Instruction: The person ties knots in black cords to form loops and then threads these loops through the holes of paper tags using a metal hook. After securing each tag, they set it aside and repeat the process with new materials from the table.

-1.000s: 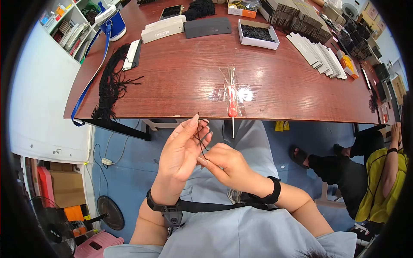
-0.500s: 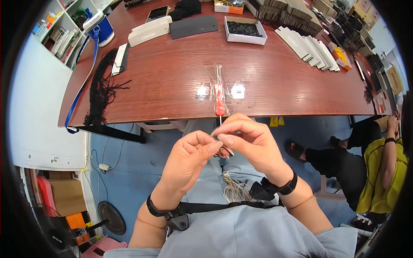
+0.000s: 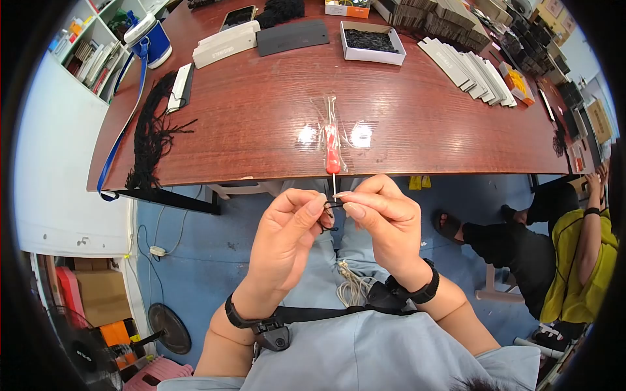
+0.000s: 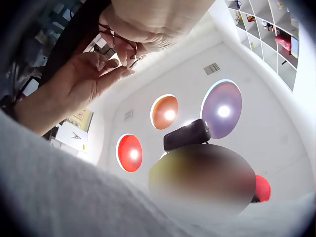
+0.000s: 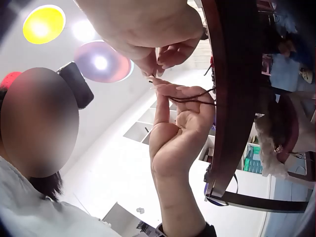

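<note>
A thin black cord [image 3: 334, 205] runs between the fingertips of both hands, just in front of the table edge. My left hand [image 3: 287, 225] pinches it between thumb and fingers, and a small loop hangs beneath. On the other side, thumb and forefinger of my right hand [image 3: 391, 218] pinch its end. The right wrist view shows doubled strands of the cord [image 5: 192, 100] across the left fingers. Right by the fingertips is the metal shaft of a red-handled tool [image 3: 332, 153], which lies under clear tape and juts past the table edge.
On the table [image 3: 248, 137] lie a bundle of black cords [image 3: 153, 140], stacked white tags [image 3: 225, 45], a dark card [image 3: 293, 39], a white box of small black pieces [image 3: 372, 45] and fanned pale cards [image 3: 463, 72]. Another person [image 3: 580, 260] sits at right.
My right hand has risen from below the left hand to beside it. Both met at the fingertips, then drew slightly apart with the cord between them. The view has shifted a little.
</note>
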Demonstrator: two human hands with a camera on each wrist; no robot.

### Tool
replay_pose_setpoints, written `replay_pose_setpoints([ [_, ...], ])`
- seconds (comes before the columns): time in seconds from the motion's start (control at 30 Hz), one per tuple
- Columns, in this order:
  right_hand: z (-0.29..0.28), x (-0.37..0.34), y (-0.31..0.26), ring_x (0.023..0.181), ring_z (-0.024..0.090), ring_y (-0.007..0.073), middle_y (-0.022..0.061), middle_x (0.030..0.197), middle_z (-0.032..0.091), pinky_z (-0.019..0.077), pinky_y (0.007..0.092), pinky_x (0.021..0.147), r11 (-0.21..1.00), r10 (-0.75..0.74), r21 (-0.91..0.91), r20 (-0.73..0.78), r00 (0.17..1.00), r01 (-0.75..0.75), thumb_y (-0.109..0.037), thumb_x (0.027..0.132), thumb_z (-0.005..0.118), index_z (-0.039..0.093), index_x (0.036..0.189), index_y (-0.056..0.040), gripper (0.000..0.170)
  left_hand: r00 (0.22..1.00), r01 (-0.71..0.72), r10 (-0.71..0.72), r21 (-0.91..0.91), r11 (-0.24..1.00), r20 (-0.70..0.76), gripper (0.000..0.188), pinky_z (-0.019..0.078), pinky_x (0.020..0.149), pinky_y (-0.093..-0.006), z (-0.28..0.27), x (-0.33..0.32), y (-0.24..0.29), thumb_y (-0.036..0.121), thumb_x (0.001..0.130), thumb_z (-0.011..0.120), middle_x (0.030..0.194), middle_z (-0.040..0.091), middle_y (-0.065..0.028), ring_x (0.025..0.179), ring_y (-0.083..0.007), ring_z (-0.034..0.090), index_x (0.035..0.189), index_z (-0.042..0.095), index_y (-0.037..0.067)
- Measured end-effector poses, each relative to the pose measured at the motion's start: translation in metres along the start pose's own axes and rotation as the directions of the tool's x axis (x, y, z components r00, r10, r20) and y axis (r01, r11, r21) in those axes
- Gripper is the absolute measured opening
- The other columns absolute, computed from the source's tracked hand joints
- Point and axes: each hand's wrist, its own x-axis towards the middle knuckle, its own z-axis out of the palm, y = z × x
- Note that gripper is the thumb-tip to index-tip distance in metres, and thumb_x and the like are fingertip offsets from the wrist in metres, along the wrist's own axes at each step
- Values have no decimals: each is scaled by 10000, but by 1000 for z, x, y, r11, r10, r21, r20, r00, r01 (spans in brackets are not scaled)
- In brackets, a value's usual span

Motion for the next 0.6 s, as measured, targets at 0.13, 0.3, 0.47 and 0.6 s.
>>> replay_pose_setpoints([
  [0.13,0,1,1,740,517,101,49,825,528,425,196,637,1000,-6,22,-18,1000,7,27,732,575,614,908,-9,184,999,46,-46,-40,998,4,60,393,694,-240,-1,-1,-1,87,813,513,789,539,-45,724,-111,483,843,507,37],
  [0.3,1,0,2,737,518,102,51,827,530,427,197,634,999,-2,48,-8,1000,3,29,731,575,612,913,-9,190,1000,16,-17,-43,999,-25,60,393,683,-235,0,0,-3,96,812,518,791,541,-37,717,-95,486,842,514,44],
  [0.47,2,0,0,731,523,107,56,828,533,432,198,624,1000,-24,4,6,1000,24,24,733,575,611,912,-6,185,999,36,-38,-54,998,-33,63,393,682,-233,1,0,-3,97,812,518,793,543,-40,715,-97,488,844,513,44],
  [0.6,1,0,-2,729,530,110,61,813,530,436,198,613,997,-53,-48,18,998,54,17,740,571,612,900,-3,166,998,54,-54,-27,998,-9,74,392,690,-242,0,-1,-3,105,810,522,801,547,-48,732,-99,485,847,511,42],
])
